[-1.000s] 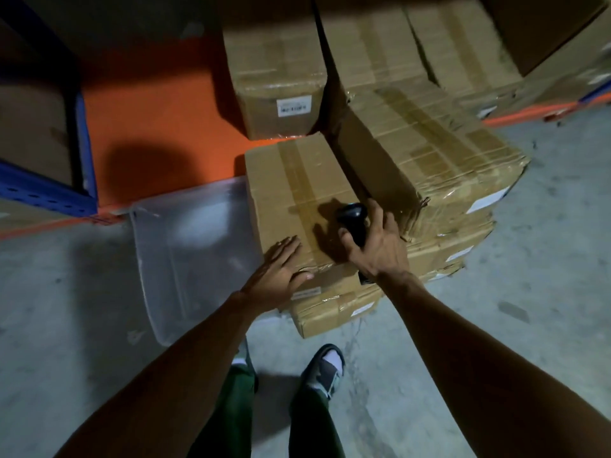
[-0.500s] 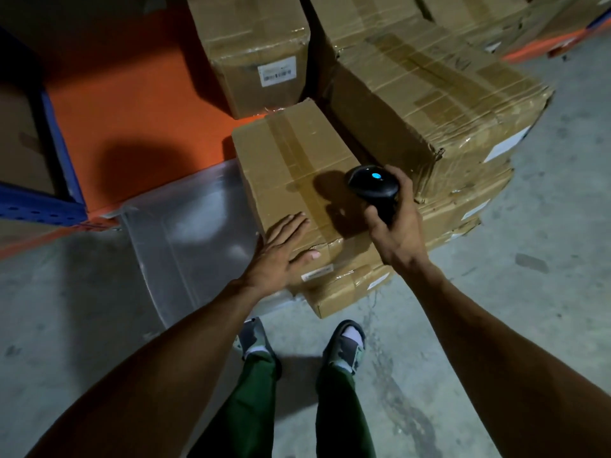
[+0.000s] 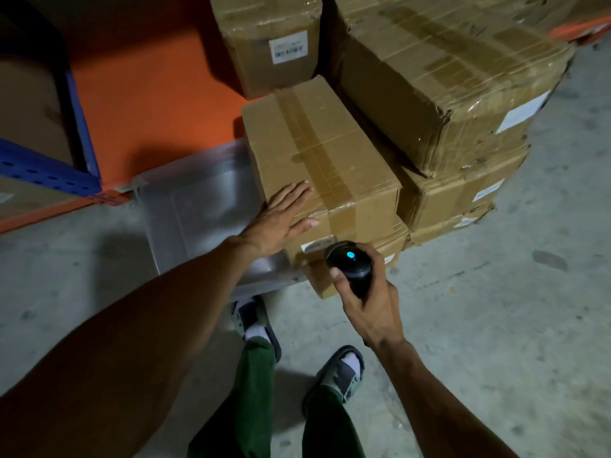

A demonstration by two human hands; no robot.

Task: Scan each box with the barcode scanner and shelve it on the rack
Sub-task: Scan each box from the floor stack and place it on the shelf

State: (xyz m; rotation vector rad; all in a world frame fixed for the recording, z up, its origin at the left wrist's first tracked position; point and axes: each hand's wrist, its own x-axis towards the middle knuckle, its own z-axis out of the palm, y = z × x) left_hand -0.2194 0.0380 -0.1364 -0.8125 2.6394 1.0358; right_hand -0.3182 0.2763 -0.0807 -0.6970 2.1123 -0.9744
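A taped brown cardboard box [image 3: 317, 157] tops a low stack on the floor, with a white label [image 3: 315, 246] on its near face. My left hand [image 3: 281, 216] lies flat on the box's near left corner, fingers spread. My right hand [image 3: 367, 299] grips a black barcode scanner [image 3: 350, 262] with a blue light lit on top; the scanner's head is just in front of the label. The rack's orange shelf [image 3: 148, 110] lies to the left behind the stack, and another labelled box [image 3: 271, 44] stands on it.
More boxes [image 3: 446, 87] are stacked to the right, each with a white label. A clear plastic bin [image 3: 198, 206] sits left of the stack. A blue rack upright [image 3: 79, 104] stands at the far left. My feet are on the concrete floor [image 3: 496, 325].
My right hand lifted the scanner off the box top and brought it down in front of the near face by the label. My left hand stayed on the box.
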